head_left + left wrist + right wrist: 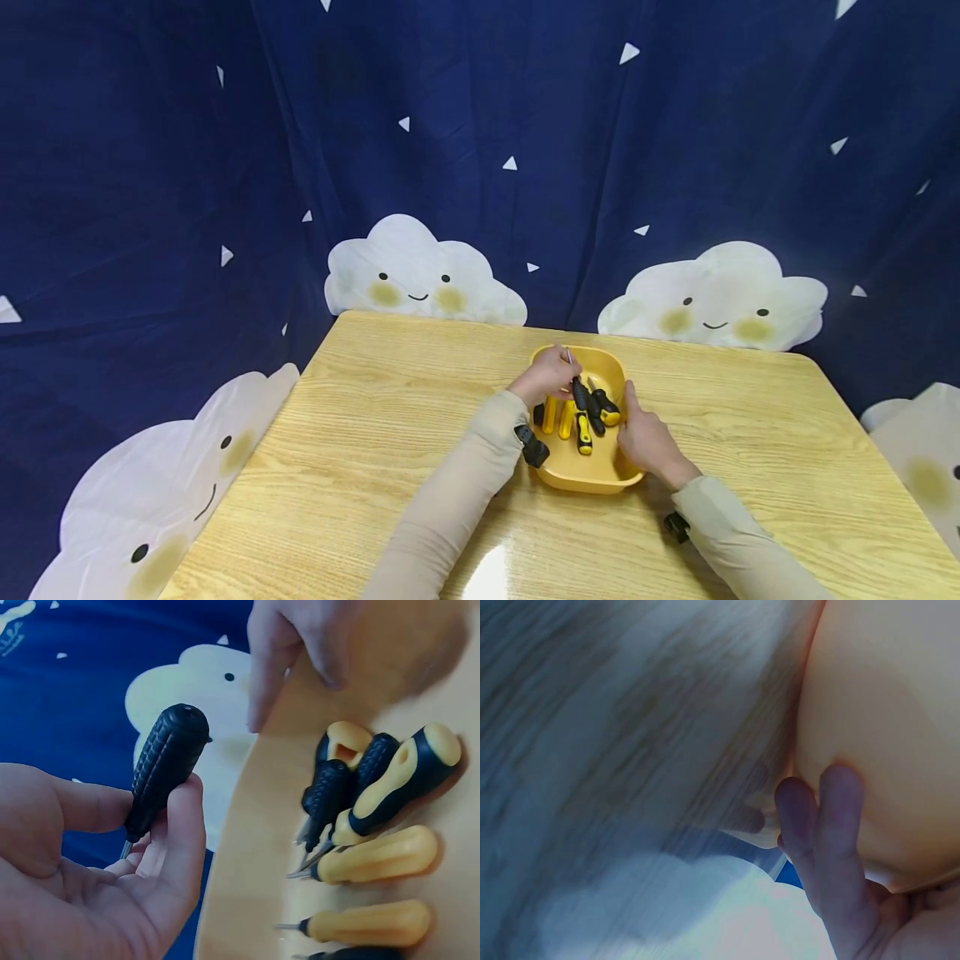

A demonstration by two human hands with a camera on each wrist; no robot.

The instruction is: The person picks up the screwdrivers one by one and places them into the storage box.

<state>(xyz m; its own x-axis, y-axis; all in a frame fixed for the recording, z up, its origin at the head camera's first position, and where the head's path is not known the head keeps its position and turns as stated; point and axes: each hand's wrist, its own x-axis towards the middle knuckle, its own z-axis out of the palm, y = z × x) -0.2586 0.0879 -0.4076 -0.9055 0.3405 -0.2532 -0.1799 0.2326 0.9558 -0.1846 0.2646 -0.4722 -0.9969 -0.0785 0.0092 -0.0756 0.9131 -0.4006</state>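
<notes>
A screwdriver with a black ribbed handle [169,761] is pinched between the thumb and fingers of my left hand [551,375], over the far left part of a yellow basin [581,479]. Its thin shaft [569,356] points away from me. My right hand [652,442] grips the basin's right wall, with fingers [840,817] against the outside and the thumb on the inner side. Below the left hand, inside the basin, lie a yellow-and-black screwdriver [409,780], another black-handled one [330,795] and yellow-handled ones [379,855], side by side.
The basin stands on a wood-grain table [405,400], towards its far edge. Behind the table hangs a dark blue curtain [450,100] with white clouds and triangles. A black wrist camera [532,446] on the left sleeve overlaps the basin's left rim.
</notes>
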